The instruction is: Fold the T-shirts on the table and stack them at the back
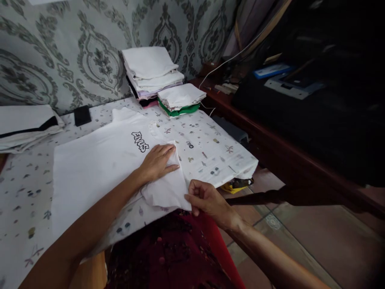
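Note:
A white T-shirt (96,160) with dark outlined lettering on its chest lies spread on the table. My left hand (159,162) rests flat on the shirt's sleeve, fingers stretched toward the sleeve's upper edge. At the sleeve's lower corner, by the table's front edge, my right hand (206,200) pinches the white cloth between thumb and fingers. My left forearm crosses over the lower part of the shirt and hides some of it.
The table (210,144) has a patterned white cover. Folded clothes (153,64) are stacked at the back, beside a smaller stack (182,96) with green cloth. More folded clothes (27,124) and a dark phone (82,115) lie at left. A dark wooden ledge (270,148) runs along the right.

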A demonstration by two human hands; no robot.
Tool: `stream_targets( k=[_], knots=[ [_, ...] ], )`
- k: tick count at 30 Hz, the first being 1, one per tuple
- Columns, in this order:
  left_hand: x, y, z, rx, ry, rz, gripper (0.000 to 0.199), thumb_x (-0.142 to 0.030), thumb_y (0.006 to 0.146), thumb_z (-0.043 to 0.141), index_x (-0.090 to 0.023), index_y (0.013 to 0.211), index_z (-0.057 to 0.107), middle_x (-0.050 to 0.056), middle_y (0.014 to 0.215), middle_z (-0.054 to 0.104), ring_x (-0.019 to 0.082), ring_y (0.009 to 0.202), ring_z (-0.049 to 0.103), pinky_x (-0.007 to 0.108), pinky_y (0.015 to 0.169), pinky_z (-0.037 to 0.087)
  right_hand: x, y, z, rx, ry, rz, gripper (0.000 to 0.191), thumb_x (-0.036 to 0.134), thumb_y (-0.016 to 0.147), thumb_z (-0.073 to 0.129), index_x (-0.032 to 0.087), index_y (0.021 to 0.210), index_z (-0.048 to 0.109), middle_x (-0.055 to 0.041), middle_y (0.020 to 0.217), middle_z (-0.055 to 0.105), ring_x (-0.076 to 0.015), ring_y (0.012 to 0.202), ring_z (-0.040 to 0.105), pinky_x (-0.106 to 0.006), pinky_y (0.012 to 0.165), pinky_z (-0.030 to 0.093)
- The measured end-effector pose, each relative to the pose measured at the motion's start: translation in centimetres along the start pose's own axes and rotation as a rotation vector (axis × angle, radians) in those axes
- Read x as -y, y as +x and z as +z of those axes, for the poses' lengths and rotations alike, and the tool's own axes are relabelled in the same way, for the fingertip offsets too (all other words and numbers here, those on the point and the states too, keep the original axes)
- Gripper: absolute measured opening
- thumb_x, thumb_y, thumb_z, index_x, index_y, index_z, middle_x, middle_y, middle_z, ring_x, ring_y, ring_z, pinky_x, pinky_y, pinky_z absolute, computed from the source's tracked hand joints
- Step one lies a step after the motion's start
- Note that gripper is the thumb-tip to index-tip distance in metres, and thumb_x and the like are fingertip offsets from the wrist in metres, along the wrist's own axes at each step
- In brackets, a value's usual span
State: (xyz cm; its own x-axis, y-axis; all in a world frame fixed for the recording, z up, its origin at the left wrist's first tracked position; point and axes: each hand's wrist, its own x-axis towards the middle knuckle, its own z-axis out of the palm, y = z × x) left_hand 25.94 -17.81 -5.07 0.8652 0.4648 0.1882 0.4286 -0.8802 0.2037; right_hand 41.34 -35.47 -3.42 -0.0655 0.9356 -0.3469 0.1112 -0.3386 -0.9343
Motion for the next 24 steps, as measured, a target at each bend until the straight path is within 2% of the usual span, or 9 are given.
stream_targets(
  k=[3, 5, 7, 10, 13, 16, 18, 21, 24],
  knots=[
    [-0.1, -0.2, 0.4, -0.016, 0.009, -0.009, 0.065, -0.058, 0.096, 0.046, -0.013, 0.142, 0.044, 0.018, 0.149, 0.049, 0.031, 0.136, 0.045, 0.047, 0.115, 0.031, -0.9, -0.6, 0.0, -0.167, -0.265, -0.061, 0.024, 0.038, 0.084, 0.058, 0.024, 0.069, 0.045, 0.0044, 0.052, 0.051, -0.0123, 0.045, 0.046, -0.024, 0.047, 0.034],
    [0.0, -0.2, 0.6, -0.013, 0.005, -0.018, 0.066, -0.059, 0.095, 0.046, -0.013, 0.143, 0.044, 0.018, 0.149, 0.049, 0.031, 0.137, 0.044, 0.048, 0.115, 0.029, -1.0, -1.1, 0.2, -0.339, -0.544, -0.202, 0.018, 0.032, 0.086, 0.056, 0.023, 0.072, 0.051, 0.0005, 0.062, 0.057, -0.0144, 0.053, 0.052, -0.026, 0.052, 0.04],
    [0.1, -0.2, 0.8, -0.002, 0.001, -0.029, 0.065, -0.057, 0.095, 0.048, -0.013, 0.143, 0.044, 0.017, 0.15, 0.049, 0.03, 0.137, 0.044, 0.047, 0.115, 0.029, -0.5, -1.3, 1.0, -0.401, -0.732, -0.409, 0.013, 0.031, 0.091, 0.054, 0.022, 0.082, 0.06, -0.0043, 0.077, 0.063, -0.0179, 0.067, 0.059, -0.029, 0.062, 0.047],
    [0.2, -0.2, 0.8, 0.0, -0.007, -0.032, 0.063, -0.055, 0.095, 0.05, -0.014, 0.143, 0.044, 0.016, 0.15, 0.048, 0.03, 0.137, 0.043, 0.046, 0.114, 0.028, 0.6, -0.6, 3.1, -0.233, -0.881, -0.722, 0.022, 0.027, 0.094, 0.053, 0.021, 0.112, 0.065, -0.0111, 0.103, 0.066, -0.0238, 0.094, 0.062, -0.036, 0.081, 0.052],
    [0.2, -0.2, 0.9, -0.006, -0.015, -0.026, 0.063, -0.054, 0.094, 0.051, -0.014, 0.142, 0.045, 0.016, 0.15, 0.048, 0.03, 0.136, 0.044, 0.046, 0.114, 0.028, 1.3, 1.2, 5.3, -0.076, -1.017, -0.862, 0.04, 0.014, 0.092, 0.051, 0.02, 0.131, 0.058, -0.0151, 0.121, 0.062, -0.0277, 0.107, 0.057, -0.043, 0.09, 0.05],
    [0.2, -0.1, 1.0, 0.01, -0.014, -0.047, 0.064, -0.054, 0.093, 0.054, -0.013, 0.141, 0.045, 0.016, 0.149, 0.049, 0.03, 0.136, 0.044, 0.046, 0.114, 0.028, 1.3, 3.2, 6.5, -0.029, -1.002, -0.867, 0.037, 0.012, 0.092, 0.047, 0.02, 0.124, 0.063, -0.0142, 0.114, 0.064, -0.0277, 0.103, 0.057, -0.044, 0.086, 0.05],
    [0.3, -0.1, 1.1, 0.026, -0.013, -0.058, 0.064, -0.054, 0.093, 0.054, -0.013, 0.141, 0.045, 0.016, 0.15, 0.048, 0.03, 0.136, 0.043, 0.046, 0.115, 0.027, 1.1, 4.2, 6.5, -0.053, -0.811, -0.833, 0.028, 0.016, 0.093, 0.047, 0.021, 0.111, 0.068, -0.0106, 0.102, 0.065, -0.0246, 0.096, 0.058, -0.04, 0.083, 0.049],
    [0.5, 0.0, 1.2, 0.028, -0.014, -0.049, 0.064, -0.054, 0.093, 0.054, -0.014, 0.142, 0.045, 0.015, 0.151, 0.047, 0.029, 0.138, 0.041, 0.045, 0.115, 0.025, 1.2, 4.9, 6.0, -0.097, -0.385, -0.644, 0.018, 0.027, 0.094, 0.05, 0.021, 0.091, 0.067, -0.0045, 0.087, 0.064, -0.0192, 0.084, 0.058, -0.033, 0.079, 0.048],
    [0.6, -0.1, 1.2, 0.026, -0.019, -0.044, 0.065, -0.055, 0.093, 0.053, -0.013, 0.143, 0.044, 0.016, 0.153, 0.046, 0.029, 0.14, 0.04, 0.044, 0.116, 0.023, 1.6, 4.9, 5.6, -0.058, -0.143, -0.417, 0.031, 0.041, 0.095, 0.05, 0.02, 0.073, 0.056, 0.0009, 0.068, 0.052, -0.0147, 0.067, 0.05, -0.027, 0.066, 0.044]
  ],
)
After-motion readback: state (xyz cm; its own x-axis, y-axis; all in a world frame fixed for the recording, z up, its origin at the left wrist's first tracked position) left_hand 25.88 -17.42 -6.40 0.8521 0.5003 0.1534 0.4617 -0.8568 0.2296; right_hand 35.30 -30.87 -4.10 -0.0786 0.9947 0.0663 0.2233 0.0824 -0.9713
